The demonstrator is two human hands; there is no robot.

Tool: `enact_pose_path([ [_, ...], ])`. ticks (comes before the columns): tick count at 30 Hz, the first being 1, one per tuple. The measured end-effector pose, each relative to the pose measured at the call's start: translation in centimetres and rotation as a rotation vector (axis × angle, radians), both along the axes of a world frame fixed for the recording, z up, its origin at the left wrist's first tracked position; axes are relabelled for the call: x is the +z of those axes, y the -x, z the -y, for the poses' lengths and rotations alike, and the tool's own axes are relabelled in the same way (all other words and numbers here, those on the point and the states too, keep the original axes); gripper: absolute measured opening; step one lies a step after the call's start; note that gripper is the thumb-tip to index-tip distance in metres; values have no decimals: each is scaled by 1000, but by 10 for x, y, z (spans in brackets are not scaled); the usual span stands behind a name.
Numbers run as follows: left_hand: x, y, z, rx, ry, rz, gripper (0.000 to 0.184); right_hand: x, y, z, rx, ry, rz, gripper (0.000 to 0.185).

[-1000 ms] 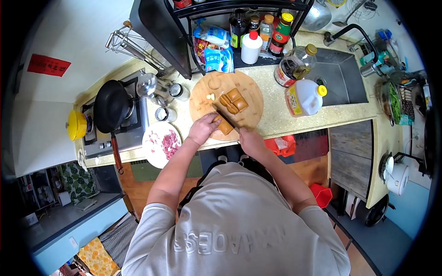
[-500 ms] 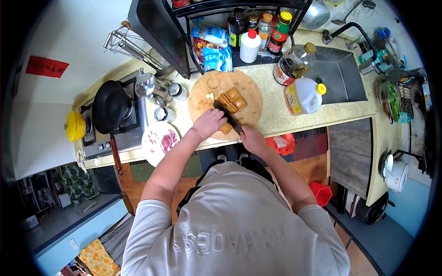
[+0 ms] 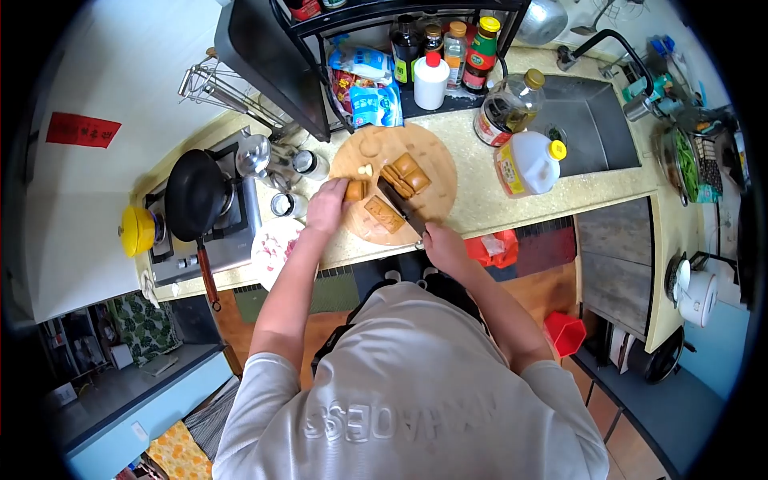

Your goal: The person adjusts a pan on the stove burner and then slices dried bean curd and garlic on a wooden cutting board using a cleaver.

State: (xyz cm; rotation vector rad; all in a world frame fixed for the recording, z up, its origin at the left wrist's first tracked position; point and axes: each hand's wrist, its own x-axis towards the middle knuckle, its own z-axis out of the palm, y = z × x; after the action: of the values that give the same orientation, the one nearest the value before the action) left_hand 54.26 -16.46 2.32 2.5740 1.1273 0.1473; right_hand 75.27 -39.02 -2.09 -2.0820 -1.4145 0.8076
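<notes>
So the black frying pan [image 3: 194, 194] is on the stove at far left, handle toward the person; next comes a white plate [image 3: 269, 274] of raw sliced meat [image 3: 276, 245], partly behind the left forearm; the left hand [image 3: 326, 206] has its fingers on a small brown block [image 3: 355, 190], near the left edge of the round wooden cutting board [image 3: 438, 152]; garlic cloves [image 3: 366, 170] sit just above that; then a flat brown slab [image 3: 384, 214] lies on the board, with more brown blocks [image 3: 410, 176] farther back; the right hand [image 3: 445, 247] is wrapped around the handle of a dark-bladed kitchen knife [image 3: 398, 203], blade between slab and blocks.
</notes>
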Motion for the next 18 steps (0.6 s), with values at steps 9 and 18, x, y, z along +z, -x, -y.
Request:
enact_pose_path([
  [9, -13, -17, 18, -671, -128, 15, 35, 2, -4, 6, 0, -58, -3, 13],
  [18, -28, -21, 15, -704, -87, -60, 47, 2, -1, 6, -36, -83, -9, 14],
])
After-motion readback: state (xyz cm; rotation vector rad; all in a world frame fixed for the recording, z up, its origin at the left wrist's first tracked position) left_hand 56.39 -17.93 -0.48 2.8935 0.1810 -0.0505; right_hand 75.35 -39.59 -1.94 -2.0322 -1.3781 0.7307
